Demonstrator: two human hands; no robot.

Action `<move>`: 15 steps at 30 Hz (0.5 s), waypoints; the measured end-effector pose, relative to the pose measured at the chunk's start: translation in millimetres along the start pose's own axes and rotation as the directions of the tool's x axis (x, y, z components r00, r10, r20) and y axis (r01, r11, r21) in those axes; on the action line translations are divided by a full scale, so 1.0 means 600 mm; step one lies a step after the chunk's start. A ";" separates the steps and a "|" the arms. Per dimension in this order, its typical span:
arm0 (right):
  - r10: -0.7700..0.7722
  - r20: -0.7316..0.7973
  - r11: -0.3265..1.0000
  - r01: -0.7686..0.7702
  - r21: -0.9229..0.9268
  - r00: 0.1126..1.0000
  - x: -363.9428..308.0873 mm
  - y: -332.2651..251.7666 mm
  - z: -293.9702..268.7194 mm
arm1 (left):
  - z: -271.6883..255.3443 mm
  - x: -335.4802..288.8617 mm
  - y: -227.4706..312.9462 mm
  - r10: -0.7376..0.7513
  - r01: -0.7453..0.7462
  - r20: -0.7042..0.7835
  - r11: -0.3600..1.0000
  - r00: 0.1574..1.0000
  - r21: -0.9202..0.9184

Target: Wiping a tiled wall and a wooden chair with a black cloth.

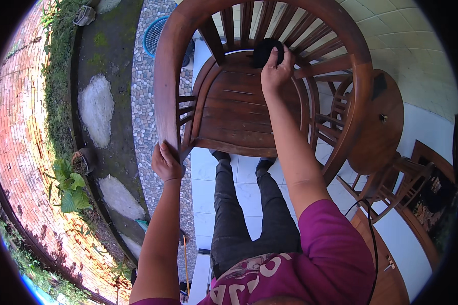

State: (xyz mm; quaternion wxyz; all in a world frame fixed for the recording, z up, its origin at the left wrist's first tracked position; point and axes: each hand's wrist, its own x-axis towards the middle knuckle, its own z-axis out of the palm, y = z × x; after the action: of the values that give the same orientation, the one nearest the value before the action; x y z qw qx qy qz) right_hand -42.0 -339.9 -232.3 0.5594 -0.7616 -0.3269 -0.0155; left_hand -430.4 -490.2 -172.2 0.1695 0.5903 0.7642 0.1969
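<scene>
Blue basket point(151, 39), contents unclear; left fingers point(165, 149) gripping armrest point(168, 101), right fingers point(274, 56) grasping black cloth point(262, 52).

Hard sunlight on my left bleaches a strip of the brick paving point(23, 132) almost white, while I stand in soft, even shade. A faint sheen lies on the wooden chair point(234, 108) before me, its slats crisp. Toward the black, round rim, the wall point(417, 66) lines bow.

A blue basket point(155, 38) sits at eleven o'clock; a pebbled strip point(143, 101) runs from eleven to seven. Around nine are a leafy plant point(74, 187), a pale slab point(95, 112) and brick paving point(20, 101); a wooden table point(369, 140) stands at three.
</scene>
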 end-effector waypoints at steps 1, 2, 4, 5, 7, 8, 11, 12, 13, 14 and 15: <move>0.018 0.025 1.000 -0.018 -0.013 1.000 -0.003 0.003 0.009 | 0.000 0.000 0.000 0.022 -0.022 -0.027 1.000 0.999 0.008; -0.036 0.091 0.998 0.040 -0.039 0.995 -0.007 0.006 0.017 | 0.000 0.000 0.000 0.037 -0.038 -0.050 0.999 0.998 -0.008; -0.056 0.225 0.981 0.095 -0.168 0.973 -0.011 0.012 0.028 | 0.003 0.002 0.003 0.064 -0.068 -0.081 0.997 0.995 -0.037; -0.046 0.254 0.982 0.090 -0.166 0.966 -0.012 0.015 0.031 | 0.004 0.003 0.005 0.073 -0.076 -0.095 0.997 0.993 -0.030; 0.014 0.396 0.905 0.157 -0.395 0.918 -0.015 0.023 0.034 | 0.004 0.005 0.010 0.076 -0.079 -0.112 0.997 0.991 -0.020; 0.140 0.455 0.898 0.081 -0.433 0.880 -0.015 0.027 0.036 | 0.003 0.005 0.012 0.083 -0.085 -0.117 0.996 0.990 -0.012; 0.173 0.460 0.933 0.006 -0.361 0.871 -0.012 0.040 0.030 | 0.000 0.003 0.016 0.086 -0.087 -0.113 0.996 0.990 -0.008; 0.153 0.489 0.942 0.023 -0.336 0.859 -0.007 0.042 0.024 | -0.001 0.003 0.016 0.076 -0.078 -0.084 0.997 0.994 -0.017; 0.070 0.507 0.937 0.117 -0.328 0.859 -0.002 0.040 0.014 | -0.002 0.002 0.015 0.088 -0.089 -0.112 0.996 0.990 -0.004; 0.030 0.507 0.914 0.182 -0.363 0.861 0.006 0.036 0.003 | -0.002 0.002 0.014 0.085 -0.086 -0.100 0.996 0.991 -0.004; -0.019 0.521 0.923 0.216 -0.319 0.853 0.017 0.028 -0.010 | -0.001 0.003 0.012 0.067 -0.068 -0.066 0.998 0.996 -0.015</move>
State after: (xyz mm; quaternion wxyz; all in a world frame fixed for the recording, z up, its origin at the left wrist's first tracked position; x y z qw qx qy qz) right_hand -23.5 -343.1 -240.0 0.2992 -0.8073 -0.5006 0.0905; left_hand -425.1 -487.0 -168.2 0.1425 0.6074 0.7474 0.2282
